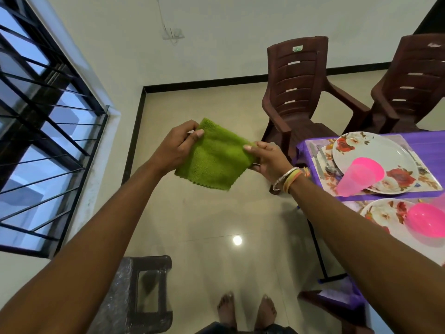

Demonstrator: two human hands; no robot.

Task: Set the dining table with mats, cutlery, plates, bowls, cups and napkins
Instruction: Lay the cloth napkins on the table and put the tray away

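Note:
A green cloth napkin [216,157] hangs folded in the air over the floor, left of the table. My left hand [177,147] pinches its upper left corner and my right hand [267,158] pinches its right edge. On the table with the purple cover [304,147] at the right lies a floral mat [431,182] bearing a floral plate [370,153], a pink cup [358,175] lying on that plate, and a knife [316,160] and a spoon [328,165] beside it. A second floral plate [382,213] nearer me holds a pink bowl [427,219].
Two brown plastic chairs [298,92] [409,88] stand behind the table. A dark stool [147,292] is on the tiled floor at the lower left, close to my bare feet [248,309]. A barred window [41,121] fills the left wall.

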